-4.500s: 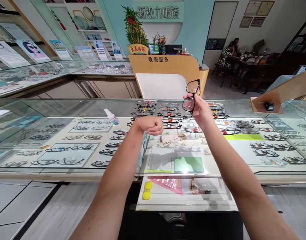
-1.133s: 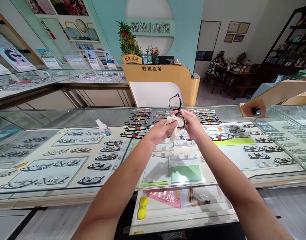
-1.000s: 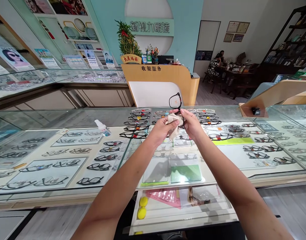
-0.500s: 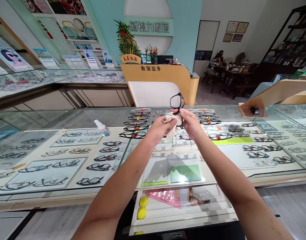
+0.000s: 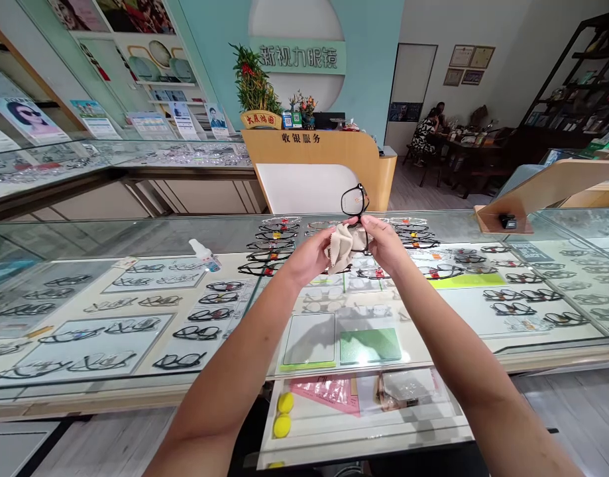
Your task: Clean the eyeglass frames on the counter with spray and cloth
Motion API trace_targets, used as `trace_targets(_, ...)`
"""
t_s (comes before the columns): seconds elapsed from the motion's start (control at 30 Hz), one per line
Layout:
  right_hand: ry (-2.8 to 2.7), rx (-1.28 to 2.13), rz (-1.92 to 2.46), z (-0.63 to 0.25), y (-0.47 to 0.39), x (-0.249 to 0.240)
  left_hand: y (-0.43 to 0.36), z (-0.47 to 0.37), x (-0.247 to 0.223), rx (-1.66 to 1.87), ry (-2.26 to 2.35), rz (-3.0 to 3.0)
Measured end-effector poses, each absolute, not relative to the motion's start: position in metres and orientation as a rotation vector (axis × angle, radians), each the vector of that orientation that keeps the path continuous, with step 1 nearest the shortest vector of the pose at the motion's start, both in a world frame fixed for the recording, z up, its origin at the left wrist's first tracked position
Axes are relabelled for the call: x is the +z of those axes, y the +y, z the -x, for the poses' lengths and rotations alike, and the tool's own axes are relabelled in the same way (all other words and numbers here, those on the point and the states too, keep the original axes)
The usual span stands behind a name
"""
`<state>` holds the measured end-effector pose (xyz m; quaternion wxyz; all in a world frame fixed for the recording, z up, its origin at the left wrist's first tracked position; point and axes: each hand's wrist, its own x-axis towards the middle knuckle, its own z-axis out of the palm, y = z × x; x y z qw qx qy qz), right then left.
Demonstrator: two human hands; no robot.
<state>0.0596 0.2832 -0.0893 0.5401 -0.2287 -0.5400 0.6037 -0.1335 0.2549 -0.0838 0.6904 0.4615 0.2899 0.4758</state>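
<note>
A black-framed pair of eyeglasses (image 5: 352,201) is held up over the glass counter, one lens upright above my fingers. My right hand (image 5: 384,244) pinches the frame near its middle. In my left hand (image 5: 309,255) is a crumpled beige cleaning cloth (image 5: 341,245), pressed against the lower part of the glasses and hiding most of that lens. A dark temple arm hangs down beside the cloth. Below and around both hands, rows of eyeglasses (image 5: 267,268) lie inside the display case (image 5: 264,331).
A white spray bottle (image 5: 205,255) stands on the counter at left. Nearer me, an open drawer (image 5: 374,430) holds yellow round cases (image 5: 283,424) and plastic packets. A wooden-framed mirror (image 5: 547,192) stands at right. Beyond is a cash desk (image 5: 314,149); a person (image 5: 426,132) sits far back.
My left thumb has come off the front of the cloth, and the cloth now bunches up more visibly. The glasses have shifted only slightly to the right.
</note>
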Motion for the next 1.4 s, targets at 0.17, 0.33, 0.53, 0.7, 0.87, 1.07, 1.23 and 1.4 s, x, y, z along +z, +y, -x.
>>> trace_targets(0.17, -1.368, 1.38, 0.577, -0.061, 0.282, -0.089, 0.255, 0.14, -0.087, 1.063, 0.832, -1.066)
trace_targets(0.33, -1.354, 1.395, 0.548, -0.06, 0.283, -0.089, 0.253, 0.141, -0.086, 1.007, 0.766, -1.151)
trace_targets(0.53, -1.308, 1.431, 0.561, -0.059, 0.281, -0.087, 0.253, 0.133, -0.089, 1.013, 0.735, -1.112)
trace_targets(0.7, -1.291, 1.388, 0.572, -0.053, 0.281, -0.093, 0.252, 0.119, -0.094, 1.172, 0.718, -1.019)
trace_targets(0.87, -1.215, 1.391, 0.589, -0.046, 0.28, -0.098, 0.246, 0.104, -0.094, 1.314, 0.712, -0.985)
trace_targets(1.07, -1.172, 1.421, 0.537, -0.042, 0.277, -0.098, 0.242, 0.096, -0.095, 1.371, 0.69, -0.928)
trace_targets(1.23, -1.211, 1.431, 0.556, -0.039, 0.273, -0.096, 0.241, 0.094, -0.095, 1.432, 0.712, -0.924)
trace_targets(1.4, -1.289, 1.386, 0.562, -0.038, 0.27, -0.096, 0.242, 0.09, -0.096, 1.536, 0.743, -0.964)
